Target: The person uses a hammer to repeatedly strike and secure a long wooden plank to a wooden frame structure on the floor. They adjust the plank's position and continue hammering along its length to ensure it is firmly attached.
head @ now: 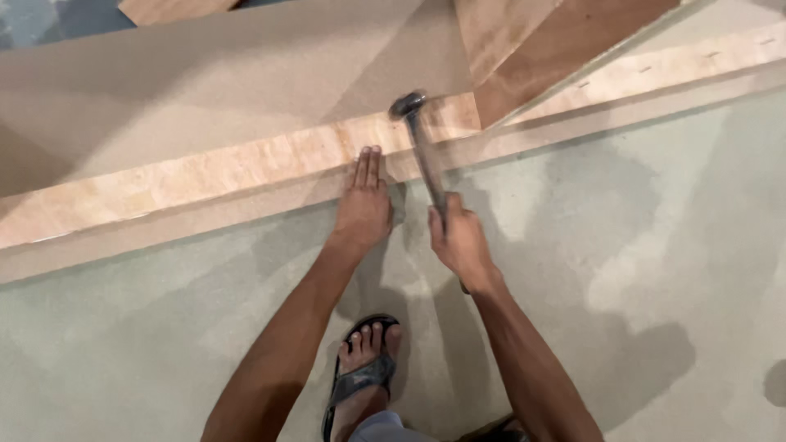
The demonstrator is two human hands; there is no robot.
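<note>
A hammer (pixel 422 147) with a dark metal head and a slim, blurred shaft hangs over the pale plywood strip (pixel 246 168) that runs along the near edge of a large brown board (pixel 205 82) lying on the floor (pixel 639 245). The right hand (pixel 460 241) is clenched round the lower end of the hammer's handle, with the head just above the strip, a little right of the left hand (pixel 363 209). That hand lies flat and released, fingers straight and together, its fingertips touching the strip's near edge; whether it steadies a nail cannot be told. Far along the strip to the right, small dark marks that look like fasteners sit in a row, which suggests that part is already fixed, while the stretch under the hammer and all the strip to the left shows no such marks and appears left to do. The strip looks clean and light, with a wavy grain, and sits on a plainer brown edge below it. A darker plywood upright (pixel 565 49) rises at the far right, meeting the strip near the hammer head. Near the camera, a foot in a dark sandal (pixel 364 372) stands on the grey-green floor.
</note>
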